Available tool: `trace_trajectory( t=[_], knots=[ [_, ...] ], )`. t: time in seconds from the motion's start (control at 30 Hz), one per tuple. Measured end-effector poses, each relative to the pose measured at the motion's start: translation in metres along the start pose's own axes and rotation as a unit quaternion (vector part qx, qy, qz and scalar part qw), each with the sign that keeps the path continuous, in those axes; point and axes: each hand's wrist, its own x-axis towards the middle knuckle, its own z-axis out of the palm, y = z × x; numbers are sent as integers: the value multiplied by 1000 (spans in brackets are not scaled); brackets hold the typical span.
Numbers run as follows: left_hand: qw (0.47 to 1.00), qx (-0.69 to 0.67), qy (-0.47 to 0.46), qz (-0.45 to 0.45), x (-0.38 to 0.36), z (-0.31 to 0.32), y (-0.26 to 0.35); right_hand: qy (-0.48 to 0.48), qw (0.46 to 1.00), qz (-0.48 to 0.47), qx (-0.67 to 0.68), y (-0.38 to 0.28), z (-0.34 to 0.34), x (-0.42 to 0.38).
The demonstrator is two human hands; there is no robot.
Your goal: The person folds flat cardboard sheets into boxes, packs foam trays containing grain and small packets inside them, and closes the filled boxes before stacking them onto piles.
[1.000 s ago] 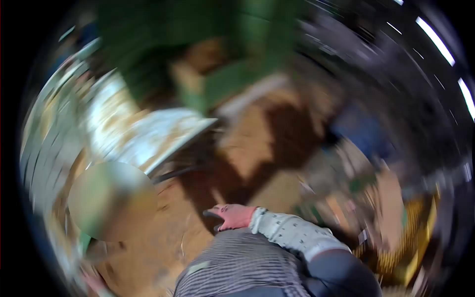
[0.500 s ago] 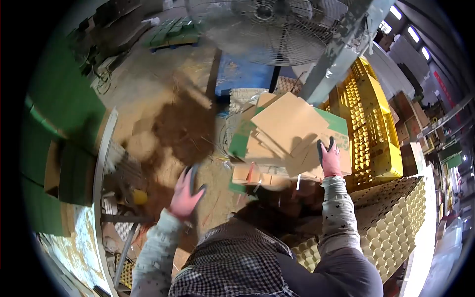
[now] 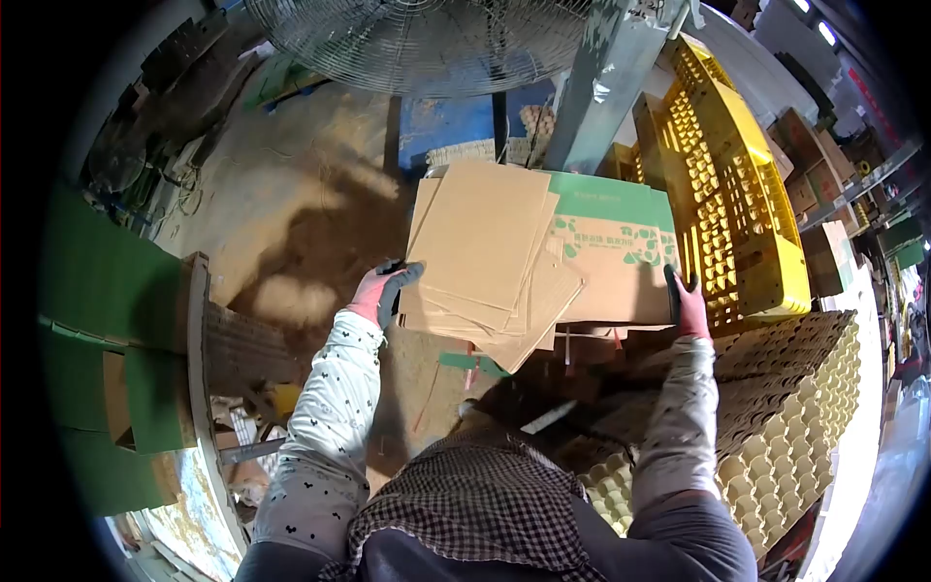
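Note:
Loose brown cardboard sheets (image 3: pixel 480 233) lie in an uneven pile, partly over a flat carton (image 3: pixel 611 209) with a green band and green printing. My left hand (image 3: pixel 381 291), in a pink and dark glove, is at the pile's left edge, its fingers curled over the border of the sheets. At the carton's right edge is my right hand (image 3: pixel 690 303), gloved the same way, thumb and fingers apart, the thumb side against the edge. The undersides of the sheets and carton are hidden.
A yellow plastic crate (image 3: pixel 742 184) stands right of the pile, beside a grey metal post (image 3: pixel 606 92). Moulded egg trays (image 3: pixel 790 427) are stacked at lower right. A wire fan (image 3: pixel 427 44) stands ahead; green cartons (image 3: pixel 116 301) are at left.
My left hand has moved up and right to the cardboard's left edge. My right hand has shifted right to the carton's edge. The sheets have moved left, uncovering more green printing.

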Motion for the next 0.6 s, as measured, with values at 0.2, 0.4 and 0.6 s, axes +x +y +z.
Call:
trace_trajectory(
  t=[0.2, 0.4, 0.6],
  knots=[
    [994, -41, -68, 73, 17, 3, -20, -221, 927, 110, 281, 0, -24, 3],
    [999, -13, -25, 44, -15, -11, -24, -287, 908, 144, 270, -53, -45, -24],
    [989, -139, -25, 38, -88, -39, -40, -263, 950, -82, 144, -121, -38, -71]
  ],
)
